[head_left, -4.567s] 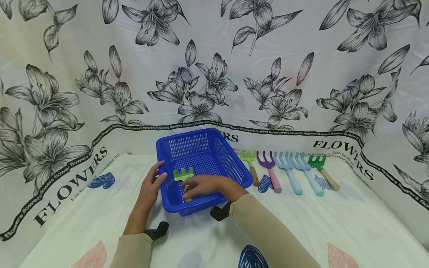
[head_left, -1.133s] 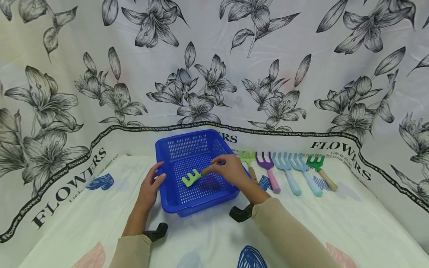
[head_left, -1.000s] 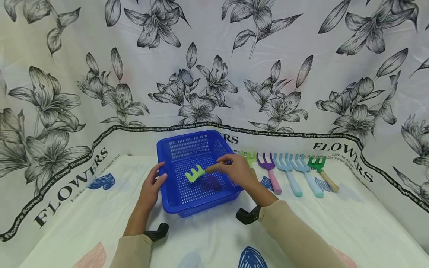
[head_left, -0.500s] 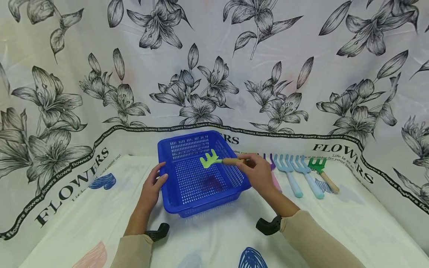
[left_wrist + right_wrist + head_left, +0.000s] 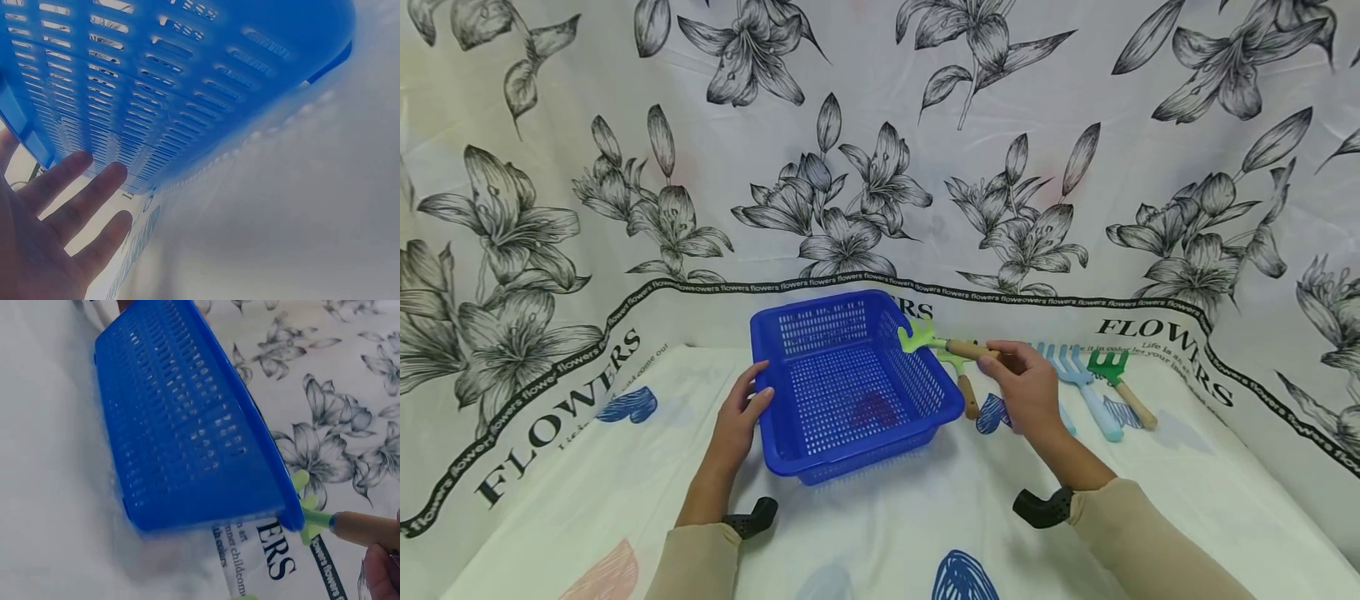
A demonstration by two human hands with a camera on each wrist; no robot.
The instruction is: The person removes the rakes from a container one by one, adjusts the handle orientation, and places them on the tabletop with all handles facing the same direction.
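Note:
In the head view, my right hand [image 5: 1026, 390] pinches the wooden handle of a lime-green hand fork [image 5: 917, 335], its tines pointing left above the basket's right rim. The right wrist view shows that hand fork [image 5: 365, 529] beyond the rim. My left hand [image 5: 740, 414] holds the left rim of the blue plastic basket [image 5: 831, 467], thumb and a fingertip over the edge. From the left wrist, several fingers of the left hand [image 5: 59, 219] reach along the slotted outer wall of the basket [image 5: 144, 94]. The basket has nothing in it.
Right of the basket lies another lime-green hand fork [image 5: 967, 396], partly hidden. Further right are a light blue hand fork [image 5: 1093, 400] and a dark green one with a wooden handle [image 5: 1138, 404]. My right hand covers others. A flowered cloth [image 5: 850, 200] hangs behind.
My right hand took the lime-green hand fork from inside the basket, lifted it and carried it right, past the rim. My left hand has stayed at the basket's left rim.

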